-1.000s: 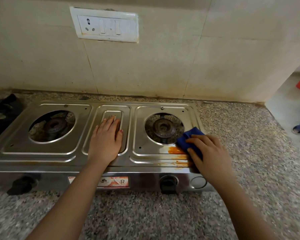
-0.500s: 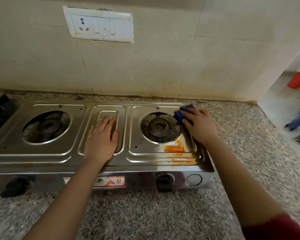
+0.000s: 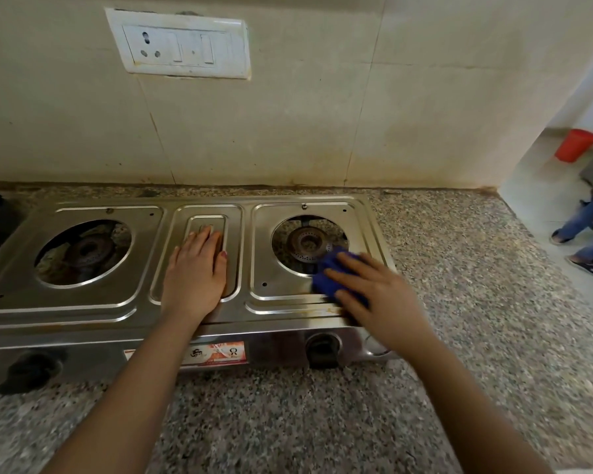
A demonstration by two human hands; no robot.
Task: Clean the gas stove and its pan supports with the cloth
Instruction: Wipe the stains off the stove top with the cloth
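Fingers flat, our right hand (image 3: 384, 302) has dragged the cloth (image 3: 336, 271) from behind the right burner (image 3: 305, 242) to its front; only faint orange streaks (image 3: 319, 311) remain. Our left hand (image 3: 196, 271) rests open, left of it.

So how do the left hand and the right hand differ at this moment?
The left hand lies flat on the middle panel of the stove and holds nothing; the right hand presses a blue cloth near the front right corner. The left hand looks sharp, the right hand blurred. Both rest on the stove top.
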